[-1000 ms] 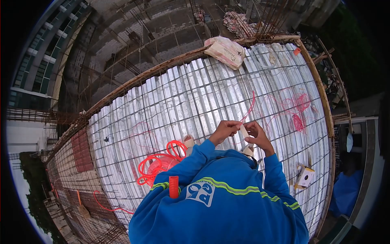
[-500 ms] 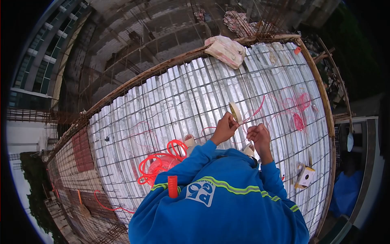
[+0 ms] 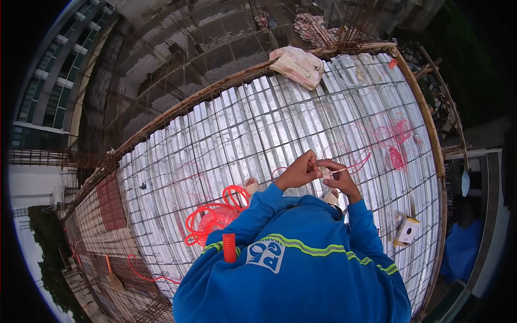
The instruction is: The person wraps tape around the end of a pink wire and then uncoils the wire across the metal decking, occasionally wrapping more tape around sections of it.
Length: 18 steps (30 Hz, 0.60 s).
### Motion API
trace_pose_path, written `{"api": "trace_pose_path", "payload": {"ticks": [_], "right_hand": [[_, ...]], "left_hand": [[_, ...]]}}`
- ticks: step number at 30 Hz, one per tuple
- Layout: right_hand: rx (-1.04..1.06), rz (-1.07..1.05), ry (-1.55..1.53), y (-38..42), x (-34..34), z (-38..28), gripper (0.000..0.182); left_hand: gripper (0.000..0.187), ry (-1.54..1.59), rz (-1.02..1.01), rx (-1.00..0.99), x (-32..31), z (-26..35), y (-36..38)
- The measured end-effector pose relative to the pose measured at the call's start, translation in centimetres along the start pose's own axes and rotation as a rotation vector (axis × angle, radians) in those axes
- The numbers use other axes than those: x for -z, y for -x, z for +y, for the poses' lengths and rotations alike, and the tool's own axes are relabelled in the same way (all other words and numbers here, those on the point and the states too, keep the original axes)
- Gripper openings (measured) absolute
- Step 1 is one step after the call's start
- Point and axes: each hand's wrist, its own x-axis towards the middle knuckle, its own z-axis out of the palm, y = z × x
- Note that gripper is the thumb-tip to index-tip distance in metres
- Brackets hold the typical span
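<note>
My left hand [image 3: 299, 171] is closed, thumb and fingertips pinched together just left of my right hand. My right hand [image 3: 342, 181] is curled closed around the taped end of a thin pink wire [image 3: 360, 164], which loops out to the right. Between my fingertips shows a cream-coloured roll of tape [image 3: 325, 172], mostly hidden by the hands. Below left, a coil of red-orange corrugated tubing [image 3: 212, 216] lies on the deck. A short red tube [image 3: 229, 247] sits at the chest of my blue jacket.
Rebar mesh covers the ribbed metal deck [image 3: 237, 129]. Tangled pink wire [image 3: 397, 157] lies at right, above a small white-and-yellow box [image 3: 407, 231]. A cement bag [image 3: 298, 67] rests at the far timber edge [image 3: 204, 89]. My shoe [image 3: 330, 198] shows below my hands.
My hands have come together. The tape roll, upright above my left fingers before, is now lower and mostly covered. My right hand has closed on the wire, whose loop shifted right and down.
</note>
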Motion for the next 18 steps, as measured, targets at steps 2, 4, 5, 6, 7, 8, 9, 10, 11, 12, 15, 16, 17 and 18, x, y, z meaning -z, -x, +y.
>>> {"api": "trace_pose_path", "payload": {"ticks": [2, 4, 5, 6, 7, 8, 9, 10, 11, 12, 15, 16, 17, 18], "right_hand": [[0.108, 0.076, 0.079, 0.2, -0.4, 1.5, 0.041], [-0.145, 0.257, 0.019, 0.6, -1.2, 1.9, 0.035], [-0.157, 0.299, -0.104, 0.5, -1.6, 2.7, 0.037], [-0.158, 0.297, -0.103, 0.6, -1.6, 1.8, 0.037], [-0.292, 0.276, -0.550, 0.7, -1.8, 0.3, 0.036], [-0.420, 0.243, -1.000, 0.7, -1.9, -0.4, 0.038], [-0.189, 0.203, -1.125, 1.5, -1.9, -0.1, 0.039], [-0.187, 0.204, -1.125, 1.7, -1.5, 0.1, 0.039], [-0.197, 0.257, -0.865, 2.1, -1.2, 0.2, 0.038], [-0.202, 0.311, -0.605, 2.7, -0.7, 0.4, 0.039], [-0.139, 0.443, -0.226, 2.4, -0.6, 2.3, 0.029], [0.014, 0.510, -0.102, 2.1, -1.1, 1.5, 0.050], [0.055, 0.368, -0.112, 1.8, -0.6, 1.2, 0.089], [0.066, 0.364, -0.109, 1.4, -0.8, 0.3, 0.089]], "left_hand": [[0.031, -0.119, 0.139, 0.034, 0.3, -0.4, -0.2], [0.031, -0.218, 0.218, 0.030, 0.0, -0.3, -0.1], [0.031, -0.317, 0.292, 0.028, -0.2, -0.2, -0.2], [0.031, -0.315, 0.294, 0.027, -0.3, -0.3, -0.3], [0.030, -0.401, 0.304, 0.002, -0.2, -0.3, -0.3], [0.029, -0.489, 0.313, -0.023, -0.1, -0.3, -0.2], [0.029, -0.510, 0.331, -0.038, 0.1, 0.0, -0.2], [0.029, -0.511, 0.329, -0.039, 0.2, 0.4, -0.1], [0.030, -0.413, 0.311, -0.020, 0.2, 0.7, 0.0], [0.030, -0.316, 0.286, -0.002, 0.1, 0.8, 0.0], [0.031, -0.236, 0.161, -0.004, 0.0, -0.2, -0.4], [0.030, -0.167, 0.102, -0.029, 0.0, -0.4, -0.4], [0.032, -0.103, 0.045, -0.005, -0.1, -0.5, -0.4], [0.032, -0.111, 0.048, -0.014, -0.2, -0.9, -0.5]]}}
